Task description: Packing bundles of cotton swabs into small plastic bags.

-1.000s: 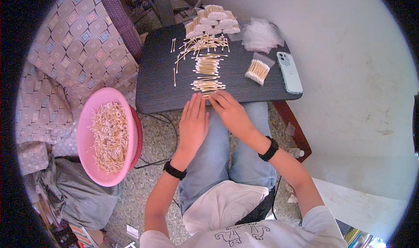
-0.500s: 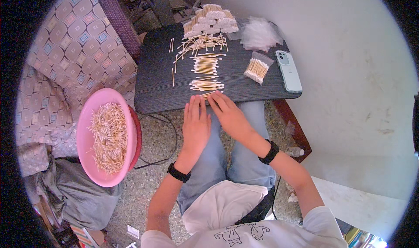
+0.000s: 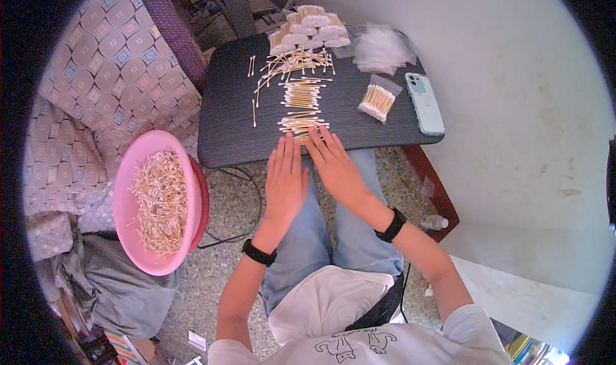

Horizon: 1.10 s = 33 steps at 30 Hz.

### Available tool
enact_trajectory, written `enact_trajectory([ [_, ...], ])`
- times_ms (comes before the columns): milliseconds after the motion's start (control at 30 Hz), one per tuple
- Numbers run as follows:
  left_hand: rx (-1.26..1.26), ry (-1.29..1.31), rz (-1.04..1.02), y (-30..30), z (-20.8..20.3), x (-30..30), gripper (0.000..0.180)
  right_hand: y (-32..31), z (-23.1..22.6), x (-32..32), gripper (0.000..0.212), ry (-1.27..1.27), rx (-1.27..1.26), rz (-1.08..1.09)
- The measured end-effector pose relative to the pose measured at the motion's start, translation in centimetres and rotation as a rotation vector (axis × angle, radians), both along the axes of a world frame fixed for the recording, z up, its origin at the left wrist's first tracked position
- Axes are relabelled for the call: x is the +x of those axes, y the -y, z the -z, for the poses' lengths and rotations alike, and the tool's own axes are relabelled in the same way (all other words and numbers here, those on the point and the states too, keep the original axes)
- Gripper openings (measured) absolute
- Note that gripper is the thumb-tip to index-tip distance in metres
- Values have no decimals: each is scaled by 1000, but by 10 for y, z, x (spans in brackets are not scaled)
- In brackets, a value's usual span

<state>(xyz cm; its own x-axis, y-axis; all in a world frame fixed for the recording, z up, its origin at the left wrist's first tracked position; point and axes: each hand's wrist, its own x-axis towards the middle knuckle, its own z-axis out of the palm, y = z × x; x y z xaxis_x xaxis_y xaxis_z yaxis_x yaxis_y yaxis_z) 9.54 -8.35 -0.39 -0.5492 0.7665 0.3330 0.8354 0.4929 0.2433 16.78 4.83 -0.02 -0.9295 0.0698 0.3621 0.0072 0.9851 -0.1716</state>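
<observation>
Both hands lie at the near edge of a dark folding table (image 3: 224, 140), fingers stretched forward. The fingertips of my left hand (image 3: 285, 175) and my right hand (image 3: 335, 167) rest on the nearest cotton swabs (image 3: 300, 122), which lie crosswise in a loose row. The fingers partly cover the closest ones. Just beyond is a denser row of cotton swabs (image 3: 301, 95), then a messy heap of cotton swabs (image 3: 298, 63). Bagged bundles of swabs (image 3: 311, 28) are stacked at the far edge. Several single swabs lie to the left.
A filled bag of swabs (image 3: 377, 102) lies right of the rows, beside a pale phone (image 3: 425, 105). Behind it are clear plastic bags (image 3: 384, 49). A pink basin (image 3: 125, 204) full of loose swabs stands at the left. A wall (image 3: 513, 108) rises on the right.
Both hands have slid slightly forward, away from me, over the nearest swabs. My right fingertips now reach further onto the row. The other things have not moved.
</observation>
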Motion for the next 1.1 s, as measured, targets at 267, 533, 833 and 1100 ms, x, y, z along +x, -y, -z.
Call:
enact_trajectory([
  [267, -31, -26, 10, -4, -7, -5, 65, 2, -2, 2, 50, -5, -55, 5],
  [533, -24, -52, -13, -7, -1, -6, 59, 1, -3, 4, 47, -40, -111, -4],
  [833, -1, -31, -11, -9, 0, -7, 60, -4, 6, 6, 53, -65, -115, 228],
  [1100, -86, -97, -34, -8, 0, -6, 63, 1, 2, -1, 56, 10, -11, 125],
])
